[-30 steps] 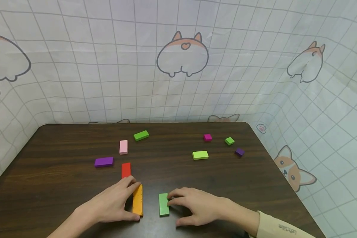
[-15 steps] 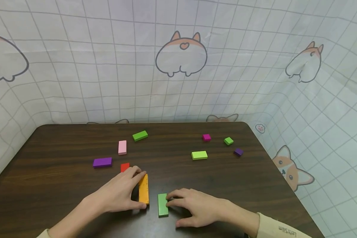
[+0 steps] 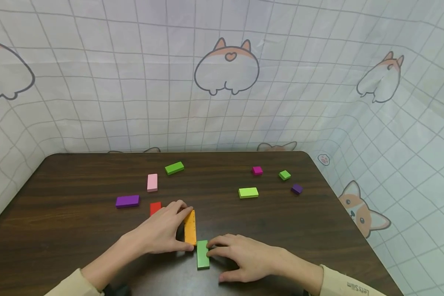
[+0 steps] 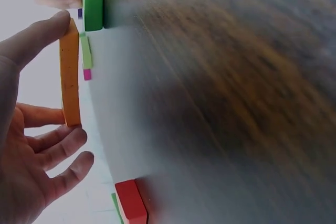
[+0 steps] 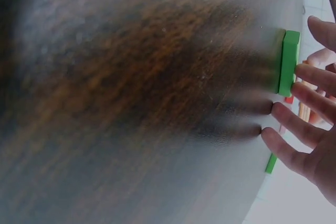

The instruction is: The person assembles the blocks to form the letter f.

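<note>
My left hand (image 3: 166, 230) pinches a long orange block (image 3: 190, 228) by its two ends, thumb at the near end and fingertips at the far end. In the left wrist view the orange block (image 4: 70, 74) is held up off the table. Just to its right and nearer me, a green block (image 3: 202, 255) lies flat. My right hand (image 3: 246, 258) rests beside that one, its fingertips touching the right side and its thumb apart, as the right wrist view of the green block (image 5: 289, 62) also shows. Partly hidden behind my left hand is a red block (image 3: 155, 207).
Farther left lie a purple block (image 3: 127, 201), a pink block (image 3: 152, 182) and another green block (image 3: 174, 168). On the right are a lime block (image 3: 248, 193), a magenta cube (image 3: 257, 170), a small green block (image 3: 285, 175) and a dark purple cube (image 3: 297, 189). A patterned curtain surrounds the table.
My left hand has carried the orange block to the right and away from me, toward the far end of the green block. My right hand and the green block have stayed put.
</note>
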The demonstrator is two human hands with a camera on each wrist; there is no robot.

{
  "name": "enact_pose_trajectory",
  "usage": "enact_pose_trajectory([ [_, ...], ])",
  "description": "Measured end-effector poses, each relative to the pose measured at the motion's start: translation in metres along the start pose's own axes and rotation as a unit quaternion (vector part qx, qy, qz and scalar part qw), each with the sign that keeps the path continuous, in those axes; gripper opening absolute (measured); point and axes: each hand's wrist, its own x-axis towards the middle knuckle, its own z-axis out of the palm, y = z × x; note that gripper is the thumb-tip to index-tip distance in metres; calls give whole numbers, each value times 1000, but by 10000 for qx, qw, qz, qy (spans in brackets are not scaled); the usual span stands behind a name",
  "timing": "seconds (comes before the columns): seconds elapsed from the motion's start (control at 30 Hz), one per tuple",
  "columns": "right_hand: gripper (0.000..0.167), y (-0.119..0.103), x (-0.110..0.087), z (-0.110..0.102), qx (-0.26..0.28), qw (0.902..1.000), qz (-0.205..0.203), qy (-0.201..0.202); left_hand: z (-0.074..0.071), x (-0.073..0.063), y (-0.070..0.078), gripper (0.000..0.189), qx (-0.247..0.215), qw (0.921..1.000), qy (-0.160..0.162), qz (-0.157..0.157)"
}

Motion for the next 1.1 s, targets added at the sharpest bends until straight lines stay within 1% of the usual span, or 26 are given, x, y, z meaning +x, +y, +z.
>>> enact_pose_trajectory([
  [0.17, 50, -1, 0, 0, 41, 10000, 11, -11, 1, 7, 0, 94, -43, 10000, -17, 59],
  [0.4, 50, 0, 0, -1, -69, 10000, -32, 46, 2, 15, -2, 95, -28, 10000, -36, 19],
  [0.67, 50, 1, 0, -2, -34, 10000, 3, -29, 5, 20, -4, 97, -16, 9998, -203, -40],
  [0.93, 50, 1, 0, -1, -120, 9999, -37, 5, 6, 26, -1, 97, -55, 9995, -310, -49],
  [1.1, 50, 2, 0, -1, -30, 10000, 7, -46, 7, 31, 1, 98, -58, 9993, -361, -14],
])
